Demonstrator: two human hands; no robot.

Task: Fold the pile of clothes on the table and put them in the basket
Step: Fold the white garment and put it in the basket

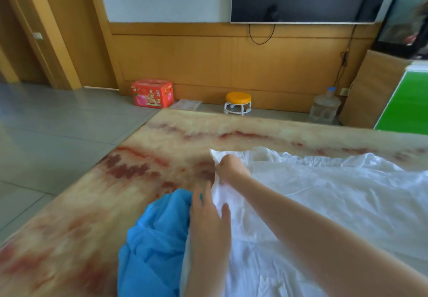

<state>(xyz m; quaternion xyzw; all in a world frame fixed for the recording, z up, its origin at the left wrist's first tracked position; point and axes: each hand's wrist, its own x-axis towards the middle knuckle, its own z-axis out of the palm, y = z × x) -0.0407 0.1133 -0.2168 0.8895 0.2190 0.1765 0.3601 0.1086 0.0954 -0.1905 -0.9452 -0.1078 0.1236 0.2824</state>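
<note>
White thin crinkled garment (324,204) lies spread over the red-veined cream marble table (92,204), filling the view from 3 to 5 o'clock. The right hand (231,167) reaches across to its 9 o'clock edge, fingers curled, pinching a fold there. The left hand (208,222) rests on the same edge nearer the person, fingers straight, gripping nothing. At its 9 o'clock a crumpled bright blue garment (152,238) touches the white one. On the floor at 11 o'clock stands a closed red cardboard box (151,93), contents hidden; at 2 o'clock stands a clear plastic water jug (324,108), its fill unclear.
</note>
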